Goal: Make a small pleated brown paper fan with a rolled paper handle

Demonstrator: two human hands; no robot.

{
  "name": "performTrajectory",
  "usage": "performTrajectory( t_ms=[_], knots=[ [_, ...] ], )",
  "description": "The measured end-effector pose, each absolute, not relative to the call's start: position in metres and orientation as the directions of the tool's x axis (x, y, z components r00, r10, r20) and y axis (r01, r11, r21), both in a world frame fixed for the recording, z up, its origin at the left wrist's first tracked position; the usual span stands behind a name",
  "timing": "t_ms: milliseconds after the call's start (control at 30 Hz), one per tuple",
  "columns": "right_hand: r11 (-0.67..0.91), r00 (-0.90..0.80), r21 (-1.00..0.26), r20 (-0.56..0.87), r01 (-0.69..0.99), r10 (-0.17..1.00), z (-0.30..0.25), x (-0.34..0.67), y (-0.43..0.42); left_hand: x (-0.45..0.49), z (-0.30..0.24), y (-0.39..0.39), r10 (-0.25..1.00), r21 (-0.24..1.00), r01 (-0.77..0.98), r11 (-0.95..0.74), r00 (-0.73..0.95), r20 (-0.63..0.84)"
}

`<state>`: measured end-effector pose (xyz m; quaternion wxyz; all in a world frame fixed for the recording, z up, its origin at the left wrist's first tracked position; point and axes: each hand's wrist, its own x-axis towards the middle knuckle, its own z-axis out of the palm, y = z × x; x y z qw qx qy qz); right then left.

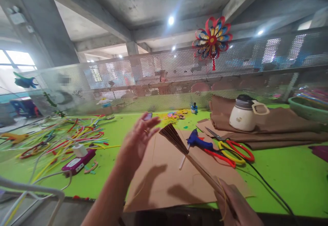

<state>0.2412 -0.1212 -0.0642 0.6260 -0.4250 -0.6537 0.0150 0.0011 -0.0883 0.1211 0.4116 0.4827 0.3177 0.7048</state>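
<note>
My right hand is closed around the thin stem of a brown pleated piece, which looks like folded paper or cloth and spreads like a small fan at its far end. A thin yellowish strand hangs by my right fingers. My left hand is raised to the left of the fan, apart from it, with fingers spread and nothing in them. Beneath both hands lies a brown sheet. On its right part rest a blue glue gun with a white glue stick and scissors with red and yellow handles.
Coloured pipe cleaners and a purple power strip with cables lie at left. A cream jug stands on folded brown cloth at right, near a green basin. A perforated screen runs along the back.
</note>
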Motion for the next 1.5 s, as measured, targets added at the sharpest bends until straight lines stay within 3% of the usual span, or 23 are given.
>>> performTrajectory(
  t_ms=[100,167,267,433,667,967,1167,1233,1300,1367,1433,1500],
  knots=[
    [0.628,0.199,-0.571,0.803,0.530,0.562,-0.064,0.226,-0.112,0.030,0.100,-0.088,0.948,0.871,-0.399,-0.285,0.013,0.317],
    [0.651,0.187,-0.568,0.808,0.503,0.559,-0.062,0.216,-0.106,0.054,0.091,-0.092,0.951,0.859,-0.449,-0.246,0.059,0.303],
    [0.710,0.113,-0.548,0.819,0.442,0.562,-0.054,0.204,-0.097,0.081,0.083,-0.095,0.971,0.828,-0.517,-0.216,-0.029,0.236],
    [0.720,0.141,-0.551,0.824,0.422,0.549,-0.039,0.187,-0.091,0.102,0.072,-0.094,0.972,0.809,-0.541,-0.231,-0.174,0.160],
    [0.744,0.051,-0.528,0.827,0.410,0.560,-0.030,0.179,-0.093,0.120,0.053,-0.100,0.925,0.888,-0.398,-0.230,-0.373,0.072],
    [0.789,-0.255,-0.480,0.766,0.383,0.590,-0.005,0.209,-0.102,0.097,0.054,-0.098,0.973,0.878,-0.448,-0.169,-0.216,0.077],
    [0.775,-0.121,-0.453,0.825,0.440,0.551,0.029,0.244,-0.100,0.082,0.055,-0.091,0.971,0.885,-0.419,-0.202,-0.206,0.124],
    [0.734,-0.163,-0.558,0.742,0.387,0.651,0.048,0.248,-0.089,0.082,0.056,-0.092,0.978,0.898,-0.406,-0.170,-0.182,0.102],
    [0.625,-0.449,-0.736,0.480,0.260,0.753,0.063,0.254,-0.073,0.081,0.058,-0.094,0.981,0.909,-0.386,-0.155,-0.173,0.093],
    [0.461,-0.704,-0.870,0.217,0.175,0.676,0.069,0.268,-0.052,0.078,0.060,-0.095,0.976,0.917,-0.361,-0.168,-0.189,0.105],
    [0.440,-0.636,-0.857,0.186,0.267,0.749,0.069,0.289,-0.032,0.072,0.062,-0.095,0.966,0.933,-0.304,-0.195,-0.227,0.128],
    [0.548,-0.359,-0.637,0.415,0.542,0.836,0.067,0.309,-0.019,0.065,0.062,-0.092,0.947,0.959,-0.177,-0.221,-0.276,0.167]
  ],
)
